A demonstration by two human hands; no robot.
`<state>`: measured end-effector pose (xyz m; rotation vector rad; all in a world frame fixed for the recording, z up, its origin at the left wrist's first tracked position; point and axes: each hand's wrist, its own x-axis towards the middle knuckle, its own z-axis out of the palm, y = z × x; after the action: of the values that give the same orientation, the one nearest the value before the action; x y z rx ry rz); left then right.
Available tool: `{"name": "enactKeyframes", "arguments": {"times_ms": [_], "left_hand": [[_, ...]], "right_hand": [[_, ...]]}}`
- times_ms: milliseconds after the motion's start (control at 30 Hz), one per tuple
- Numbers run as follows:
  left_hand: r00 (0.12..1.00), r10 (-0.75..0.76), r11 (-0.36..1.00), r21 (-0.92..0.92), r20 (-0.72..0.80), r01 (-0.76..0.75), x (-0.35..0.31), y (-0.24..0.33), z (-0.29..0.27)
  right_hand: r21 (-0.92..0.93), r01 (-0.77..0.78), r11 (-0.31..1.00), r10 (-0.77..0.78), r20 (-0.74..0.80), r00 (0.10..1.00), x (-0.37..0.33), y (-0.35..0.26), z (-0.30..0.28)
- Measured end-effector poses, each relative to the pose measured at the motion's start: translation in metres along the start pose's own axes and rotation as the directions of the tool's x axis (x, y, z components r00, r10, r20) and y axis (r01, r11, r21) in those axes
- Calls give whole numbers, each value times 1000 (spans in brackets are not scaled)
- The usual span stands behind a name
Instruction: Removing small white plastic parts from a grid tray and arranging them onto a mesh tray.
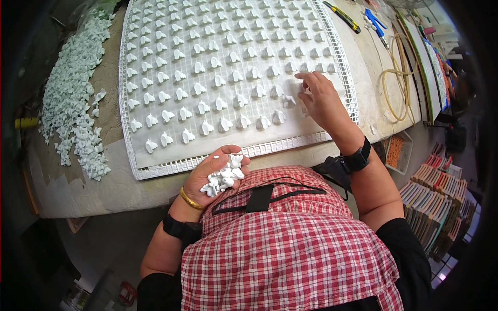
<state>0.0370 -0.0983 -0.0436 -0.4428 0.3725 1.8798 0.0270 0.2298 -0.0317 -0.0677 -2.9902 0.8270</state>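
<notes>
My left hand [210,173] is cupped palm up at the near edge of the tray, holding a small heap of white molded pieces [223,179]. Over the right part of the tray hovers my right hand [322,98], its index finger stretched out and its thumb apart, with no piece visible between them. Just left of that thumb, one white piece [289,101] lies on the sheet, looking slightly blurred. The white mesh tray [181,166] carries a pale sheet. Rows of the same small lobed pieces stand spaced out across it.
A large pile of loose white pieces [78,78] covers the table at the left. At the far right lie a yellow-black utility knife [343,18], a blue air gun [374,23] and a coiled tan hose [397,78]. Below right sits a bin of orange pieces [397,150].
</notes>
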Motion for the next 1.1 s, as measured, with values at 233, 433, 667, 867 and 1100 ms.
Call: {"name": "enactKeyframes", "arguments": {"times_ms": [233, 433, 667, 867, 1100], "left_hand": [[1000, -14, 999, -42, 15, 15, 1, 0, -1], [1000, -17, 999, -40, 24, 18, 0, 0, 0], [999, -21, 999, -31, 29, 22, 0, 0, -1], [999, -31, 999, -35, 21, 32, 0, 0, 0], [1000, -25, 999, -35, 2, 25, -3, -1, -1]], "right_hand": [[58, -74, 996, 76, -36, 996, 1, 6, 1], [67, -55, 996, 56, -21, 998, 1, 6, 1], [39, 71, 997, -73, 38, 997, 2, 5, -2], [-3, 59, 998, -59, 77, 995, 7, 3, -6], [-133, 36, 990, -17, 140, 990, -6, -24, -15]]}}
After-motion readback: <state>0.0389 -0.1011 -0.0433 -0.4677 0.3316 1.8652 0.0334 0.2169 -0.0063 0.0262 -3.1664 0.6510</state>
